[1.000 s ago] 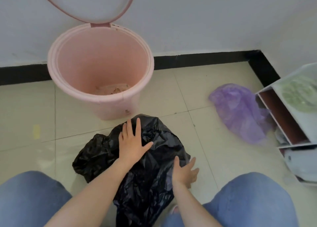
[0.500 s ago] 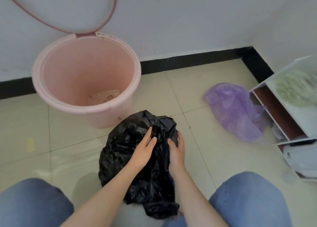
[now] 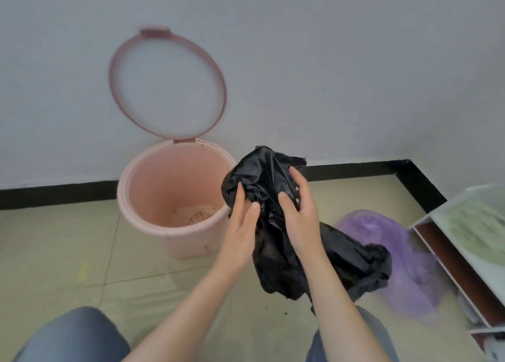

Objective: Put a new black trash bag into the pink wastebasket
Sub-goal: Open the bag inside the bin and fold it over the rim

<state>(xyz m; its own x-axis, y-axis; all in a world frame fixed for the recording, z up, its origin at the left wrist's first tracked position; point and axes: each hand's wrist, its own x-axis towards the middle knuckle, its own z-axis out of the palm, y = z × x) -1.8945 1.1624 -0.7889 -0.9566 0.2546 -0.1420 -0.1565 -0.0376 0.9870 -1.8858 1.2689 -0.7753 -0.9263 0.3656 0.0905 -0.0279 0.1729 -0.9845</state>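
The pink wastebasket [image 3: 142, 197] stands on the tiled floor against the wall, with its round lid [image 3: 167, 84] swung up and open. Some light scraps lie at its bottom, and no liner is in it. A crumpled black trash bag [image 3: 266, 175] hangs in the air just right of the basket's rim. My left hand [image 3: 241, 222] grips the bag from the left and my right hand [image 3: 299, 214] grips it from the right. The bag's lower part [image 3: 352, 266] droops down to the right behind my right forearm.
A purple plastic bag [image 3: 404, 255] lies on the floor at the right, partly behind the black bag. A white shelf unit [image 3: 470, 225] stands at the right edge. My knees in blue jeans [image 3: 73, 334] fill the bottom. A black skirting [image 3: 355, 167] runs along the wall.
Both hands have closed on the black bag and lifted it off the floor, up beside the basket's rim. The view has tilted up, so the whole lid now shows.
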